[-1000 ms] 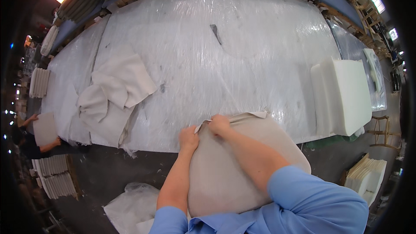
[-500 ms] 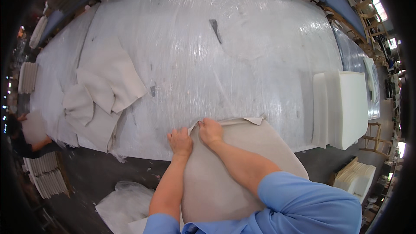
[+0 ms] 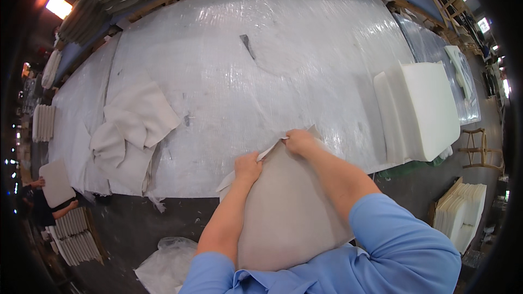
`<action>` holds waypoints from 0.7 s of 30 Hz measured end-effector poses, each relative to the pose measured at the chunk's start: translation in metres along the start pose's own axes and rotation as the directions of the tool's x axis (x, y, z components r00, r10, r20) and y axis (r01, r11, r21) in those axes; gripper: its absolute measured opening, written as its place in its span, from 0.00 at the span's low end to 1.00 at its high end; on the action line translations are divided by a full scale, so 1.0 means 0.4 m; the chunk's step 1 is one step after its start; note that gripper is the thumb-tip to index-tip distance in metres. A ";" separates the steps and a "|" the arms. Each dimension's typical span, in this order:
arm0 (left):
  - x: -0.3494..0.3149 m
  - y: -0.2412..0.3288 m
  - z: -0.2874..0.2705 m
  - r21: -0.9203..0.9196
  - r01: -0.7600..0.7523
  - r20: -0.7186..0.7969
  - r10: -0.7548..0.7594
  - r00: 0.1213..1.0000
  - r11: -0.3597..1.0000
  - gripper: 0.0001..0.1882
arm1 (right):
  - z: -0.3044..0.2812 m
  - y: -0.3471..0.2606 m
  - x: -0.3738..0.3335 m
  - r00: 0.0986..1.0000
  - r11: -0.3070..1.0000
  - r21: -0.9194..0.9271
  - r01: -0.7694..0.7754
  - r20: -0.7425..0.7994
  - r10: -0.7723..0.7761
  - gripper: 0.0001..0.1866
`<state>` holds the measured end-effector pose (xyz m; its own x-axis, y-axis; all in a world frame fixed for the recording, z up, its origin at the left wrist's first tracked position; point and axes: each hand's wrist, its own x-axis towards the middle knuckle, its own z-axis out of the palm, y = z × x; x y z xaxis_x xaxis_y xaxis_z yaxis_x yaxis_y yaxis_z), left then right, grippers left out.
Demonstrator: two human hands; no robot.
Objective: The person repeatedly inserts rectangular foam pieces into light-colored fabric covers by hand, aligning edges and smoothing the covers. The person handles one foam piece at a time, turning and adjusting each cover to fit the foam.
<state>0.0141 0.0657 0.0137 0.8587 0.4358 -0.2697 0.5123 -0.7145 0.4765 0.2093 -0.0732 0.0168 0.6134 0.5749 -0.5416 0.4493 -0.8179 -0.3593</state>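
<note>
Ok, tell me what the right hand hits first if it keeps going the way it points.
The right hand points up-left across the plastic-covered table. Beyond the cover edge it grips, the way looks free; the small dark scrap lies roughly in line, though depth is unclear.

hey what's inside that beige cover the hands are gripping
The beige cover bulges as if filled, but its filling is hidden. Left hand and right hand pinch its open top edge; only a pale flap shows there.
</note>
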 end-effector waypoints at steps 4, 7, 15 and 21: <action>0.008 -0.013 0.043 0.031 0.044 -0.109 -0.040 0.993 0.999 0.07 | 0.039 -0.010 -0.032 0.976 0.992 0.119 0.046 -0.217 -0.020 0.13; 0.032 -0.021 0.061 0.020 0.027 -0.148 -0.024 0.989 0.999 0.06 | 0.049 -0.015 -0.009 0.950 0.978 0.184 0.093 -0.310 -0.031 0.16; 0.071 -0.037 0.053 0.039 0.088 -0.059 -0.086 0.995 0.995 0.07 | 0.044 -0.020 0.041 0.979 0.979 0.198 0.041 -0.205 0.000 0.16; 0.024 -0.062 -0.053 -0.028 0.024 0.088 -0.022 0.996 0.999 0.09 | -0.107 0.075 0.020 0.997 0.998 -0.005 0.064 0.034 -0.064 0.15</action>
<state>0.0095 0.0992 0.0169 0.8453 0.4011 -0.3529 0.5323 -0.6880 0.4932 0.2554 -0.0922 0.0343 0.5609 0.6246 -0.5435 0.4905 -0.7795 -0.3896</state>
